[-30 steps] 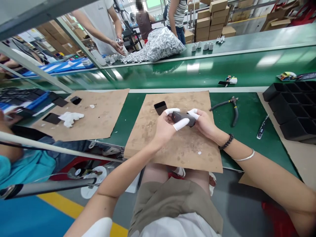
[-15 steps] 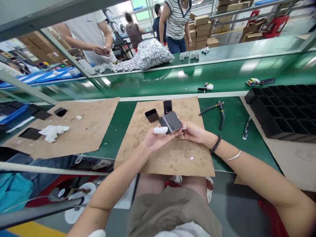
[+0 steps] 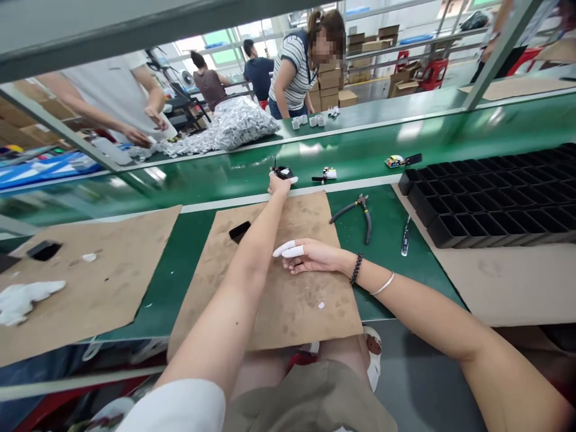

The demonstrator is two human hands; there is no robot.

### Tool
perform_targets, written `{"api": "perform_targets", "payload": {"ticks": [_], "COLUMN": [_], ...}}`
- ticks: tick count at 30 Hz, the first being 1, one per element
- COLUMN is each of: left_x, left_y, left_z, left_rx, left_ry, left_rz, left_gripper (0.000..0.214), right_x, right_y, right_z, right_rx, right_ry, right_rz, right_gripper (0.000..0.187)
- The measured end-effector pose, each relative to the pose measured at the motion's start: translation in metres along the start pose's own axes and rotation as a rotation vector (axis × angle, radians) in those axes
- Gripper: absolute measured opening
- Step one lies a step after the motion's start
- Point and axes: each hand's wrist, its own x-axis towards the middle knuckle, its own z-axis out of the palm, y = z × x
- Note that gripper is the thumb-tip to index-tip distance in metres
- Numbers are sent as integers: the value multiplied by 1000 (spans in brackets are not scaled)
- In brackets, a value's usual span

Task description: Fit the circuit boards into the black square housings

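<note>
While my left hand (image 3: pixel 279 185) grips the case (image 3: pixel 283 171) out at the belt (image 3: pixel 216 177) — my right hand (image 3: pixel 310 256) open, empty over the cardboard (image 3: pixel 310 327) — a sideways slip could knock the part (image 3: pixel 331 174) near it.

From afar I record: black casing (image 3: pixel 282 174) past the white far edge of the green table (image 3: pixel 387 228); brown, blotched cardboard (image 3: pixel 292 300) at its near edge; white finger covers (image 3: pixel 293 252); dark-handled pliers (image 3: pixel 362 203) banded yellow; dark-striped white shirt (image 3: pixel 290 57)

Bulging bag (image 3: pixel 245 123) is set on far bench (image 3: pixel 373 109); cardboard boxes (image 3: pixel 328 90) are stacked behind; red stool (image 3: pixel 434 73) is placed rightward.
</note>
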Motion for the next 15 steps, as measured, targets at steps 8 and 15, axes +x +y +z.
{"api": "perform_targets", "payload": {"ticks": [8, 15], "left_x": [-17, -26], "left_y": [10, 18], "left_z": [15, 17], "left_rx": [334, 746], "left_ry": [185, -360], "left_rz": [155, 646], "left_gripper": [90, 20], "right_x": [8, 9], "right_y": [5, 7], "right_z": [-3, -3], "right_rx": [48, 57], "right_ry": [-30, -21], "right_rz": [3, 4], "right_gripper": [12, 11]}}
